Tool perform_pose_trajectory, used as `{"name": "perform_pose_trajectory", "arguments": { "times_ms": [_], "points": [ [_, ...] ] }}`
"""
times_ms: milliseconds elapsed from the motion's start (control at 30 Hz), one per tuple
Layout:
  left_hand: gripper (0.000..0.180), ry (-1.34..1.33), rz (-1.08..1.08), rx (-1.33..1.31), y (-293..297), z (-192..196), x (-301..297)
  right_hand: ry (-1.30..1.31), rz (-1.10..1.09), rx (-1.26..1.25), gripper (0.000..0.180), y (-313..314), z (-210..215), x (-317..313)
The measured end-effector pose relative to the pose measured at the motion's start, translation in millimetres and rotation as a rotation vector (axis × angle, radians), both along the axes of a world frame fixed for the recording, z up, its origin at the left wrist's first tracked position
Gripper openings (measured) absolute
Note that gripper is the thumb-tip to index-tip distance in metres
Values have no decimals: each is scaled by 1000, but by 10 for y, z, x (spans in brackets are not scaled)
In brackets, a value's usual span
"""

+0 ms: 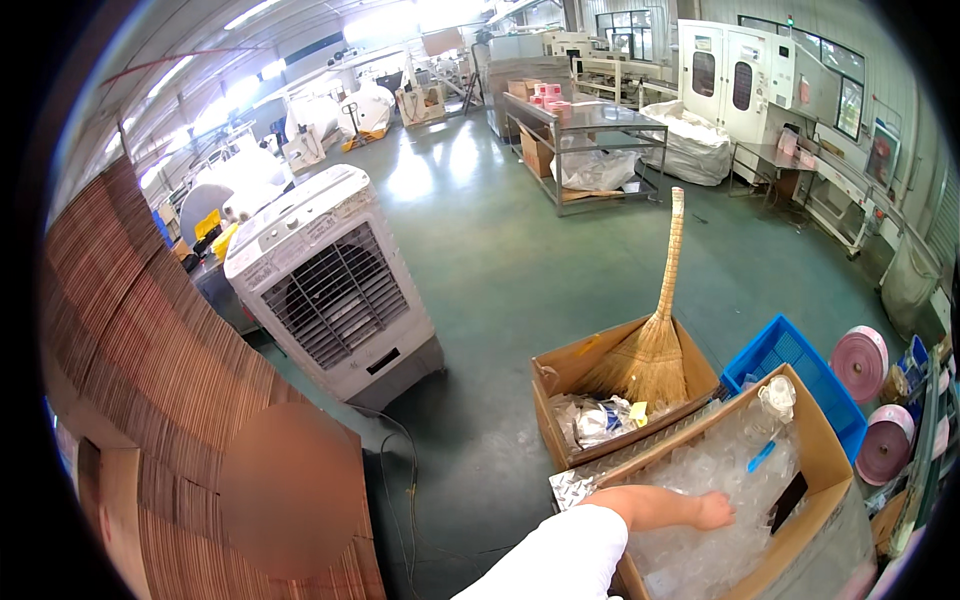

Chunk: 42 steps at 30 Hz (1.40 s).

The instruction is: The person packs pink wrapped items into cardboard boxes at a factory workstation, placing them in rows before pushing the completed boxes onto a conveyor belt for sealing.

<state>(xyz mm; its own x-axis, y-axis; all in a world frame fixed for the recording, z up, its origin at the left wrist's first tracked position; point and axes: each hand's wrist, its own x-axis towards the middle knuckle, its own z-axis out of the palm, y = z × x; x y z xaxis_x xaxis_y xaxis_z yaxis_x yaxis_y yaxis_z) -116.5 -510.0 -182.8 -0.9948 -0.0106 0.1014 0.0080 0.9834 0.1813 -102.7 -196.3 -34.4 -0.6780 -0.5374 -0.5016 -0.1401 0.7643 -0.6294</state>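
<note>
My left arm, in a short white sleeve, reaches rightward over the near rim of an open cardboard box (828, 510). My left hand (714, 511) rests low among clear plastic pieces (690, 455), its fingers curled downward; whatever they grip is hidden. A slim blue item (762, 456) lies on the plastic beyond the hand. Crumpled clear plastic (777, 398) sits in the far corner. By the right inner wall is a dark rectangle (788, 503), an object or a cutout, I cannot say which. My right hand is out of the picture.
Behind stands another carton (552, 425) holding a straw broom (650, 355) and scraps. A blue crate (845, 425) and pink rolls (859, 364) are to the right. An air cooler (335, 290), its cable on the floor, and stacked cardboard (165, 380) stand left. A metal table (610, 122) is farther off.
</note>
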Motion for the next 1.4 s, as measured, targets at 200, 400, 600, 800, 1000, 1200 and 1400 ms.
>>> {"name": "perform_pose_trajectory", "arguments": {
  "times_ms": [200,400,600,800,1000,1200,1400],
  "points": [
    [12,325,178,514,-134,164,-67,28,74,9,50,149,36,31],
    [19,244,409,1906,-114,1155,565,67,108,-12,51,747,73,172],
    [18,130,-43,2216,808,1886,548,256,182,-74,52,2364,97,543],
    [26,-228,-184,2233,2106,2287,514,-132,-278,-785,36,1826,768,330],
    [30,-669,-375,2126,3587,2223,339,-22,-743,-898,45,2544,1077,549],
    [31,-1022,-437,1800,4891,1842,640,518,-930,-620,29,3287,413,949],
    [38,-1275,-311,1678,5315,1307,939,520,-1125,-412,22,3753,-193,1385]
  ]
}}
